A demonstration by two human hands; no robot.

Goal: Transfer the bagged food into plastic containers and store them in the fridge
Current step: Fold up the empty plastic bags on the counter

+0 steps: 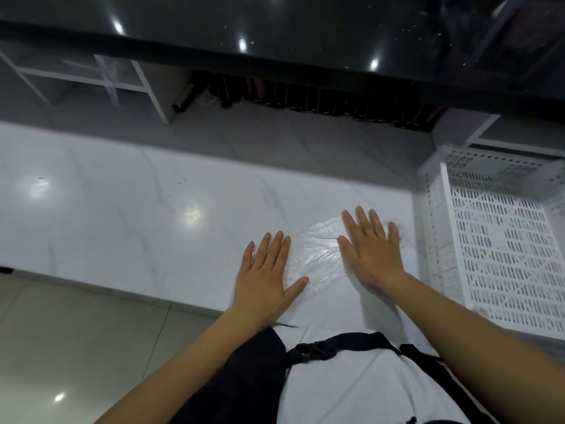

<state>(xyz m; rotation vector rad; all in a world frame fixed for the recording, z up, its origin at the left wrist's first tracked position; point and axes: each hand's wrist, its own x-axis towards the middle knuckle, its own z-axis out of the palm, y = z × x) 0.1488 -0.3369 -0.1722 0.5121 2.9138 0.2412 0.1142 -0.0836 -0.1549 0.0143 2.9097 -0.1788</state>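
A flat, clear plastic bag (318,255) lies on the white marble-look counter (137,209), near its front edge. My left hand (266,276) rests palm down with straight fingers on the bag's left edge. My right hand (370,249) presses flat on the bag's right part, fingers spread. The bag looks flattened; no food or plastic container is visible in it or beside it.
A white perforated plastic basket (501,240) stands at the counter's right end, close to my right hand. Behind the counter runs a dark glossy surface (275,32) with a row of dark bottles (321,102) beneath. Pale floor tiles (76,347) lie to the lower left.
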